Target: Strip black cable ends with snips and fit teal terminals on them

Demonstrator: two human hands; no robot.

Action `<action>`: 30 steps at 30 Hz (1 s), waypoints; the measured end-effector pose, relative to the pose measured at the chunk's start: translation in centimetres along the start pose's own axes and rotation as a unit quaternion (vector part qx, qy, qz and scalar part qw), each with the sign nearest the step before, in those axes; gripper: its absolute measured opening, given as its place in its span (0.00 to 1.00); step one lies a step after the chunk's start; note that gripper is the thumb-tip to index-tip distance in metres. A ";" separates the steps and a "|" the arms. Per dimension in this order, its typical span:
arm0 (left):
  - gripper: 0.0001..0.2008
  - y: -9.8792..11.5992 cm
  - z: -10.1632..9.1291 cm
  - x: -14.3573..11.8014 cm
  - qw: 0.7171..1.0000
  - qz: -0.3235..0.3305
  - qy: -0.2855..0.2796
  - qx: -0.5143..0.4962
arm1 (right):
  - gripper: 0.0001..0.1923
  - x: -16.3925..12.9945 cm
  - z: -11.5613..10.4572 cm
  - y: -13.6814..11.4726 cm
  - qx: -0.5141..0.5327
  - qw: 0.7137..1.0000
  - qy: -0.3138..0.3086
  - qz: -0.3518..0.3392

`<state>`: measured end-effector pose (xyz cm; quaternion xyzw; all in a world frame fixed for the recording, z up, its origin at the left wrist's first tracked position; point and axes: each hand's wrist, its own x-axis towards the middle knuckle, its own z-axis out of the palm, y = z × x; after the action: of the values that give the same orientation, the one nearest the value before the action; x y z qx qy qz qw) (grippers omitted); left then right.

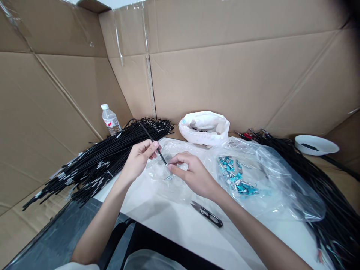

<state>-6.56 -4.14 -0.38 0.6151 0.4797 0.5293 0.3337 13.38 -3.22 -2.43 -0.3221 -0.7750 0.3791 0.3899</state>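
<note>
Left hand: thumb and fingers pinched on a black cable, held aslant above the white tabletop, lower end at the right hand's fingertips. Right hand: thumb and forefinger curled nearly together; cannot tell whether they grip anything. Bottle behind the left-hand cable bundle: red-and-white label, print too small to read. Black snips near the right forearm.

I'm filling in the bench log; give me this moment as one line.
left hand: holds black cable; right hand: at cable's end; snips: on white table; teal parts: amid clear plastic
</note>
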 end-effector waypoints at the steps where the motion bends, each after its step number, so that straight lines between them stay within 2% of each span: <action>1: 0.23 0.0 0.0 -0.5 1.000 -0.001 -0.013 0.009 | 0.06 0.1 0.0 0.1 0.015 1.000 -0.005 0.004; 4: 0.18 -0.2 0.3 -2.4 0.998 -0.020 -0.053 0.027 | 0.07 0.2 0.0 0.3 0.046 0.999 -0.017 0.008; 9: 0.10 -1.2 1.4 -4.3 0.998 -0.027 0.014 0.047 | 0.05 -0.1 0.4 0.2 -0.019 0.999 0.010 -0.023; 17: 0.10 -0.9 2.0 -5.2 0.996 0.002 0.037 0.085 | 0.07 -0.9 0.7 -1.3 -0.160 0.982 0.046 -0.091; 21: 0.12 -0.8 1.9 -5.2 0.997 -0.024 0.009 0.068 | 0.08 -1.3 0.8 -1.9 -0.225 0.970 0.036 -0.082; 25: 0.14 -1.3 1.8 -5.1 0.998 -0.051 -0.024 0.041 | 0.08 -1.1 0.4 -2.0 -0.166 0.986 0.002 -0.032; 30: 0.16 -1.6 1.8 -4.9 0.998 -0.044 -0.043 0.016 | 0.08 -0.6 -0.1 -2.0 -0.086 0.996 -0.034 0.005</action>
<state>-5.12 -8.10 -3.82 0.6203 0.5001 0.4797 0.3674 13.34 -4.66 -0.92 -0.3448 -0.8159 0.3236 0.3326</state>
